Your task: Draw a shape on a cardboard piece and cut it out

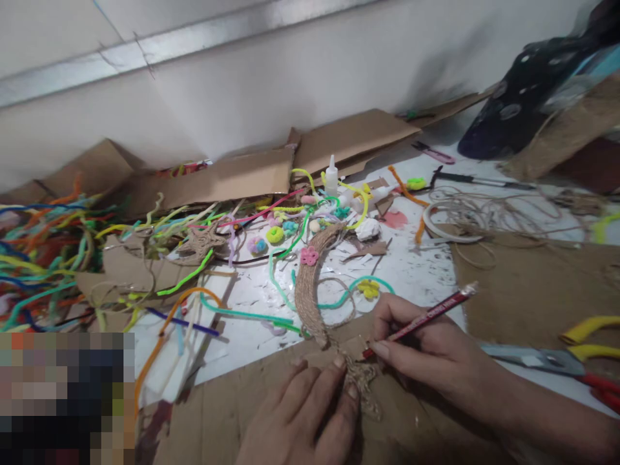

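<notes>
**Small jute piece could skid under the pencil**

Biggest worry first: the cardboard sheet [217,413] at the near edge seems to be laid over clutter, so it could probably be shifted by any lean on it. Next, the jute piece [364,382] is only pinned down by the left hand [310,407], which is laid flat with fingers spread, nothing gripped. A sideways push from the red pencil [426,315], pinched in the right hand [416,342] with its tip touching the piece, could slide it. The tip could also get snagged in loose fibres.

Counted, big to small:
- cardboard sheet under the hands: one
- pipe cleaners [43,252], far left: too many to count
- jute crescent [312,284], just beyond the hands: one
- pencil: one
- jute piece: one
- crochet flowers: two, pink [309,256] and yellow [369,289]
</notes>
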Available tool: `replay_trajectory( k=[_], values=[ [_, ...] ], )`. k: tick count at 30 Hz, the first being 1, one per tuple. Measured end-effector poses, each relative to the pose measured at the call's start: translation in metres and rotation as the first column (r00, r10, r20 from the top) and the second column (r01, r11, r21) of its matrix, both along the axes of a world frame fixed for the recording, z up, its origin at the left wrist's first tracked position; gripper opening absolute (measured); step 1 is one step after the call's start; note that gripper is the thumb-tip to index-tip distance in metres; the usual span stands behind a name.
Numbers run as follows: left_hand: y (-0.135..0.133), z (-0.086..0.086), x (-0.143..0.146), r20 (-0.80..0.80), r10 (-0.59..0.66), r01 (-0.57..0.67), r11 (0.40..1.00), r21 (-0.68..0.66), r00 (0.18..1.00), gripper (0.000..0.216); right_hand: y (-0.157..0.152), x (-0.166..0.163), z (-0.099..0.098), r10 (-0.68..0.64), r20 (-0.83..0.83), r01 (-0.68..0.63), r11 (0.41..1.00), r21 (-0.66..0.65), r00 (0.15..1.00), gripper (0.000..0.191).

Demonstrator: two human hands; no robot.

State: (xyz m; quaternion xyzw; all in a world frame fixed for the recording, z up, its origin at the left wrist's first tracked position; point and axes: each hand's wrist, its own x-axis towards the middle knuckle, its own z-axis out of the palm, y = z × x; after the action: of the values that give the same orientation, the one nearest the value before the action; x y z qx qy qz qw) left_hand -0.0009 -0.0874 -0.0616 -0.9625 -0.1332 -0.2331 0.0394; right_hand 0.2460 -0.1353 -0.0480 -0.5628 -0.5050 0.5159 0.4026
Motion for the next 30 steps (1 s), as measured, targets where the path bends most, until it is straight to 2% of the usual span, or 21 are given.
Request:
replay_trajectory(
  k=[8, 20, 26, 30],
  values=[
    [-0.0001, 0.0002, 0.0005, 0.008, -0.003, 0.003, 1.0, -0.004, 1.0, 0.028, 0.0018, -0.0008, 0.0047, 0.029, 0.051, -0.03, 1.0, 0.008, 0.998, 0.011],
    [0.001, 0.0013, 0.0011, -0.002, 0.004, -0.004, 1.0, -0.01, 1.0, 0.028, -0.0007, 0.0045, -0.0002, 0.03, -0.013, -0.029, 1.0, 0.011, 0.999, 0.011],
    [0.001, 0.0029, 0.0014, -0.006, -0.003, 0.003, 1.0, 0.004, 1.0, 0.029, -0.0004, 0.0036, -0.004, -0.026, -0.073, 0.025, 1.0, -0.013, 0.997, 0.01],
    [0.001, 0.0032, 0.0022, 0.008, 0.009, -0.009, 1.0, 0.002, 1.0, 0.028, -0.0001, 0.0028, -0.0027, -0.003, -0.056, 0.003, 1.0, -0.017, 0.998, 0.01]
  ],
)
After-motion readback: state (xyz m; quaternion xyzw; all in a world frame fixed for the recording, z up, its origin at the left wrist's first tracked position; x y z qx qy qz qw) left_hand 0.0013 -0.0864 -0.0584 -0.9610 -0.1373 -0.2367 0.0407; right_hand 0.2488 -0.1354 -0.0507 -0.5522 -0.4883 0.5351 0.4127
